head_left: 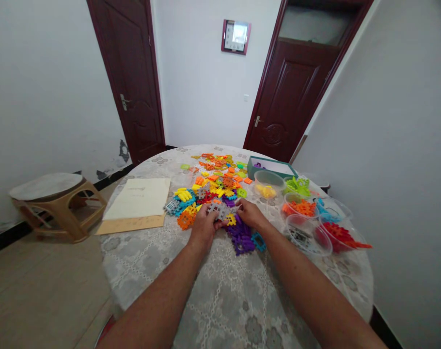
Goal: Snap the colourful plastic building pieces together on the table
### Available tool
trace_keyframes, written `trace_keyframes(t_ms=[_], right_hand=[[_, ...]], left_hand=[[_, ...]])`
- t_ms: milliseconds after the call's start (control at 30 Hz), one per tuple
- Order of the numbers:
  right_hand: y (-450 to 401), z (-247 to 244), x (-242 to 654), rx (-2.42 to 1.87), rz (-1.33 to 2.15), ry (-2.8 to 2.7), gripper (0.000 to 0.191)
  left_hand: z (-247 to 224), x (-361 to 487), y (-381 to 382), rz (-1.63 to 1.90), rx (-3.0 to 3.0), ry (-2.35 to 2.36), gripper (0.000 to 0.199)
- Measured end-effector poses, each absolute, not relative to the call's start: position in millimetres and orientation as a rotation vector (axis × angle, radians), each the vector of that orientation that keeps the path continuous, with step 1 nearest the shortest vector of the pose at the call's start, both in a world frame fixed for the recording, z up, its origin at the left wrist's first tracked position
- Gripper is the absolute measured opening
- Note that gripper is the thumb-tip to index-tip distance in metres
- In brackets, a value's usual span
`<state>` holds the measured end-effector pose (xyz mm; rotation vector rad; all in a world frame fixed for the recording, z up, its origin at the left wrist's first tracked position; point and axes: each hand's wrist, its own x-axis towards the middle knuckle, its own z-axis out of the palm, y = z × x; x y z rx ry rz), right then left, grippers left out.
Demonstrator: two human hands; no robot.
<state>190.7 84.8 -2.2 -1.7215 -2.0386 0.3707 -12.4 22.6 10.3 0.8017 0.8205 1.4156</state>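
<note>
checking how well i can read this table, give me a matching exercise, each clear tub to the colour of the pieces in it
Tubs:
1. leftmost tub
2. nearest tub
3. rightmost tub
4. tub behind the nearest tub

Colours:
A. red
B. yellow
C. orange
D. grey

Pairs: 1-B, 2-D, 3-A, 4-C

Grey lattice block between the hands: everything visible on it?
The grey block is a square, matte-looking plastic piece with a grid of small openings and notched edges. It stands tilted above the colourful block pile, its lower side against the left hand. The right hand is next to it; contact is unclear.
</note>
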Motion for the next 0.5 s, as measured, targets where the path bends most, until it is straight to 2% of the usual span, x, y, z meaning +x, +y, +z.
trace_keyframes(t_ms=[67, 267, 500], right_hand=[[82.7, -1.7, 190.0, -1.707, 0.384, -2.037, 0.038], [89.7, 1.2, 186.8, -1.693, 0.441, -2.055, 0.017], [88.8, -0.3, 187.0, -1.669, 0.521, -2.005, 0.013]], left_hand=[[8.5, -12.2, 23.5, 1.404, 0.832, 0.828, 0.026], [6.0, -12.8, 24.3, 1.382, 0.869, 0.847, 0.026], [8.4, -11.9, 21.8, 1.367, 0.9, 0.876, 0.024]])
